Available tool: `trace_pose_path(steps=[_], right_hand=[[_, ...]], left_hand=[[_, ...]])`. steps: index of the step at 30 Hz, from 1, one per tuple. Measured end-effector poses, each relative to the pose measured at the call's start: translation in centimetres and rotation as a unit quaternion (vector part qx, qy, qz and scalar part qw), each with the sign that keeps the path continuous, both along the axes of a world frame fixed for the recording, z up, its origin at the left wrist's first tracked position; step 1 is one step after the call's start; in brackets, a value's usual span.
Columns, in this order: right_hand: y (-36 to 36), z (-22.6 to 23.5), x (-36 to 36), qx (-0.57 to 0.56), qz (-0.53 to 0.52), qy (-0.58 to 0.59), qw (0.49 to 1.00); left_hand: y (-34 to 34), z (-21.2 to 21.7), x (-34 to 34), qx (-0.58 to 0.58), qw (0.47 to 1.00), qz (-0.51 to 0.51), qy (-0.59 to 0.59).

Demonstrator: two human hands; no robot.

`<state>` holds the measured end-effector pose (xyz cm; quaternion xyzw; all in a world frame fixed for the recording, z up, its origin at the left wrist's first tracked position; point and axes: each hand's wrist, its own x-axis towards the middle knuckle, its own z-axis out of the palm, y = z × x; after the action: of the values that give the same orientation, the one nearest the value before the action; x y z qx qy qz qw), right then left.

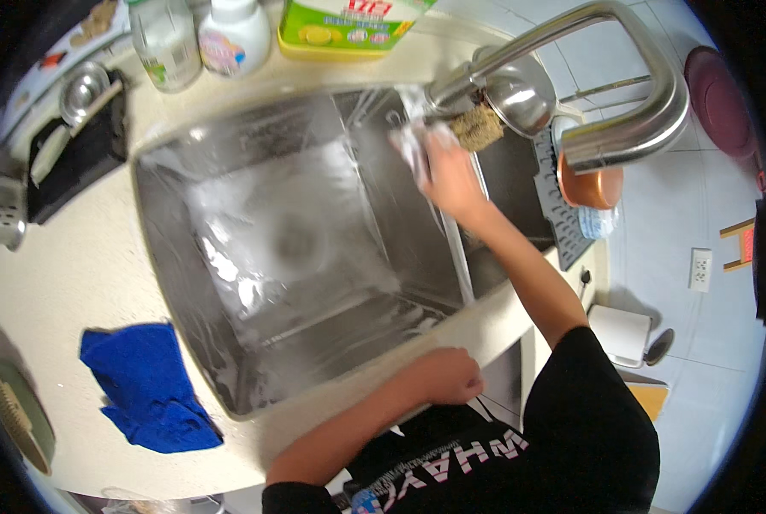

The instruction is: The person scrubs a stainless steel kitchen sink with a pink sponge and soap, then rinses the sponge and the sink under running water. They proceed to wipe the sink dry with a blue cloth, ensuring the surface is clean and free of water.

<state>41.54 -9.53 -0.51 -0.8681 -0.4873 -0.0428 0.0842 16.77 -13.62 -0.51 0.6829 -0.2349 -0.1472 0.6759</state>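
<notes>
The steel sink [164,248] is wet and streaked with suds, and the floor of its large basin shines. My right hand [451,176] reaches over the basin's right wall, near the faucet's foot. Its fingers are closed on a whitish, soapy cloth [412,152], which is blurred and partly hidden by the fingers. My left hand [448,377] is curled into a fist at the counter's front edge, close to my body, with nothing visible in it. On the counter left of the sink lies a crumpled blue cloth [152,385].
A steel faucet [631,137] arches over the far right. Beside its base are a brown scrubber [477,128] and a metal bowl [521,94]. A copper-coloured pot [590,184] stands on a grey drying mat [563,214]. Bottles [233,38] line the back; a black tray [83,150] lies left.
</notes>
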Motion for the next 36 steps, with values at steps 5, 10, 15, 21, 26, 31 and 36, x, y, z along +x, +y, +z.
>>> trace_pose_path(steps=[5,10,15,21,26,31,36], right_hand=[[4.4,-0.3,1.4,0.082,-0.052,-0.021,0.995],[4.5,-2.1,0.2,0.174,-0.02,-0.162,0.971],[4.6,-2.1,4.8,0.03,-0.115,-0.124,0.985],[0.3,-0.3,2.4,0.198,-0.02,0.119,0.973],[-7.2,0.8,-6.1,0.173,-0.034,0.123,0.977],[-13.7,1.6,-11.8,0.121,0.004,0.144,0.982],[-15.2,2.9,-8.9,0.1,-0.111,0.316,0.937]], left_hand=[[1.3,0.6,0.3,-0.008,1.0,0.017,-0.006],[1.4,1.6,0.7,0.018,0.999,-0.026,0.018],[0.9,0.9,0.0,0.013,1.0,-0.004,0.017],[0.6,0.8,0.3,0.028,0.999,-0.025,0.012],[-0.6,-0.9,0.3,0.018,0.997,0.019,-0.071],[0.2,1.5,-1.1,0.16,0.976,0.112,-0.092],[2.1,4.6,-9.0,0.194,0.914,0.35,0.072]])
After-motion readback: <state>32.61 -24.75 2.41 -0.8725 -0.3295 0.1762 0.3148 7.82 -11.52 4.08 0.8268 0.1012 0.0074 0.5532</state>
